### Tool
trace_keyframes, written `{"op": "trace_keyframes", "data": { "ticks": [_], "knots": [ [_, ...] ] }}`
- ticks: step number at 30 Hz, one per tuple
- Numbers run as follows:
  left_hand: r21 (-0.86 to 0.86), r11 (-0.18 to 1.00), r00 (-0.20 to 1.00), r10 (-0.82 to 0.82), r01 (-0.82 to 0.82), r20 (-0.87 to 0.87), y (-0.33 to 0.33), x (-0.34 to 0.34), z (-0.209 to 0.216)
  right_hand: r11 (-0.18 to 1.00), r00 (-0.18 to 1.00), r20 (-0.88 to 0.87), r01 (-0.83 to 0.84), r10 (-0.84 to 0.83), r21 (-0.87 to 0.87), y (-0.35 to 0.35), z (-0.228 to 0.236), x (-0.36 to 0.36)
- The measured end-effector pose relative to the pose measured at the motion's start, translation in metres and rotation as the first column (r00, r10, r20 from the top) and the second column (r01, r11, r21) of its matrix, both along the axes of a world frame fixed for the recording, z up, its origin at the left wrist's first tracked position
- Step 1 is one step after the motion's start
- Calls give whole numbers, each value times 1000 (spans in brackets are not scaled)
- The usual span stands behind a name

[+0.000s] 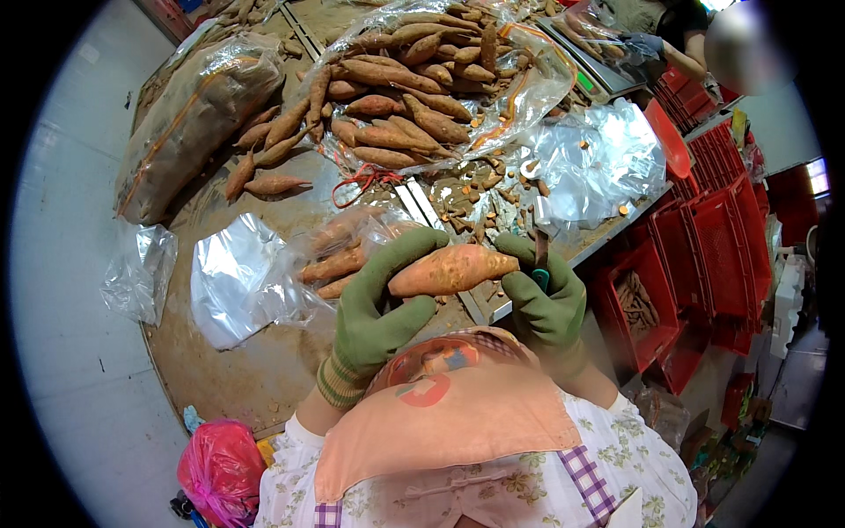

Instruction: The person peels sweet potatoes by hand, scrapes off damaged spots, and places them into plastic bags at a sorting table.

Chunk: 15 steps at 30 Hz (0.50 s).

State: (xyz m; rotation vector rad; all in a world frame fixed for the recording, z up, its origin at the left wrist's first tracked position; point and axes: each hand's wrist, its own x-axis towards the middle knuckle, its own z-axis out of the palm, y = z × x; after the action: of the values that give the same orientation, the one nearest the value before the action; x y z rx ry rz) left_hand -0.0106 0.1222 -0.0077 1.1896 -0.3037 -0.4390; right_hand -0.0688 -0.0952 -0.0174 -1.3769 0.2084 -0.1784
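Note:
A single sweet potato (pixel 453 269) is held level in front of my apron, both ends trimmed to pale flesh at least on the right. My left hand (pixel 374 308), in a green knit glove, is closed round its left end. In the matching glove, my right hand (pixel 550 308) grips a small knife (pixel 540 280) with a green and black handle, its blade pointing away from me. The right fingertips touch the potato's narrow right end. Just beyond my left hand lies a clear bag with several sweet potatoes (pixel 333 266) in it.
A large heap of sweet potatoes (pixel 405 97) lies on open plastic at the table's far side. Beside it rests a full sack (pixel 198 123). Clear bags (pixel 598 163) and cut scraps (pixel 471 202) lie rightward. Red crates (pixel 717 255) stand right; another person's gloved hand (pixel 644 44) is far right.

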Motion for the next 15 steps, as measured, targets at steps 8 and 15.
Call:
{"op": "trace_keyframes", "data": {
  "ticks": [8, 15],
  "knots": [
    [162, 984, 990, 58, -79, 129, 23, -10, 8, 999, 960, 276, -35, 35, -7, 7, -8, -2],
    [380, 655, 740, 444, -653, 506, 90, -43, 28, 944, 969, 245, 87, -7, -317, 0, -1, 10]
  ]
}}
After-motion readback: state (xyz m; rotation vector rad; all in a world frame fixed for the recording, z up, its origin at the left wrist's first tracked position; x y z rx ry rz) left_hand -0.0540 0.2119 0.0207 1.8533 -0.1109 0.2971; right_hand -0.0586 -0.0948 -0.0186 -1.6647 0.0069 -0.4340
